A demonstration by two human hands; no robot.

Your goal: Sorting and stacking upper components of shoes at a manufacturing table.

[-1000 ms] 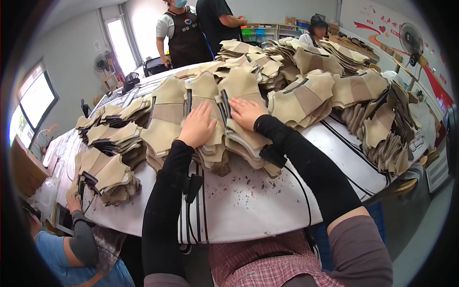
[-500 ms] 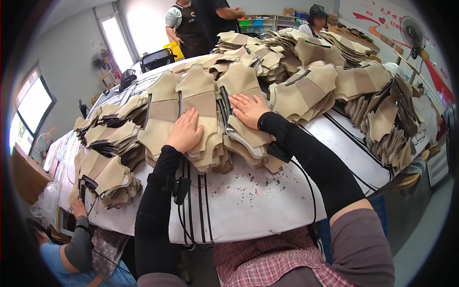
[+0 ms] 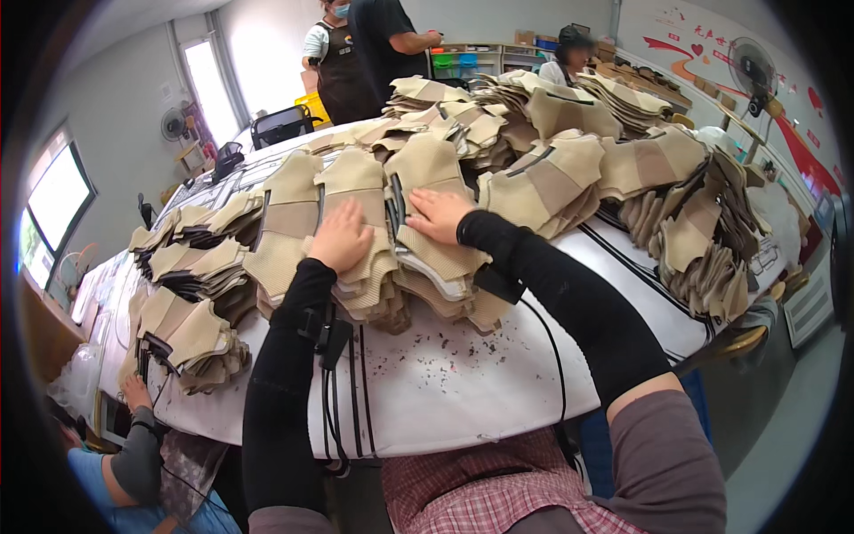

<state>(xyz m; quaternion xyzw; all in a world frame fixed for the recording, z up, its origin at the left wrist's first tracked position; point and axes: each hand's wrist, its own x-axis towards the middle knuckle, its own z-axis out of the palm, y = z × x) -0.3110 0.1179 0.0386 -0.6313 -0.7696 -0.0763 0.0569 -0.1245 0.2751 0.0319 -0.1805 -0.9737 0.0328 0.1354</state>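
Wall at far right carried red decoration (image 3: pixel 805 133): curved red band with heart shapes and red characters, above a wall-mounted fan (image 3: pixel 745 67). Low shelf unit (image 3: pixel 485 60) against the back wall held green and blue bins. A yellow crate (image 3: pixel 313 105) sat behind a black chair (image 3: pixel 283 125) near the bright doorway. A small standing fan (image 3: pixel 174 125) stood by the left wall.

White worktable (image 3: pixel 445 383), striped with thin black lines and flecked with dark scraps, was covered with stacks of cut tan and beige fabric pieces, each shaped roughly like a shoe upper, with a mesh texture and a darker tan band across the middle.

Left hand (image 3: pixel 341 237) lay flat, palm down, fingers together, on top of the left stack (image 3: pixel 360 191); it pressed the top piece and gripped nothing that could be seen. Right hand (image 3: pixel 439 214) lay flat, fingers slightly spread, on the neighbouring right stack (image 3: pixel 436 258); also pressing, nothing clasped. Both stacks sat at the near middle of the table, touching side by side, with black-edged pieces showing between them. Both forearms wore black sleeves; a black strap and cables hung from the left sleeve.

2 people (image 3: pixel 356 53) stood at the far end of the table. Another person's hand (image 3: pixel 135 392) rested at the table's lower left edge.
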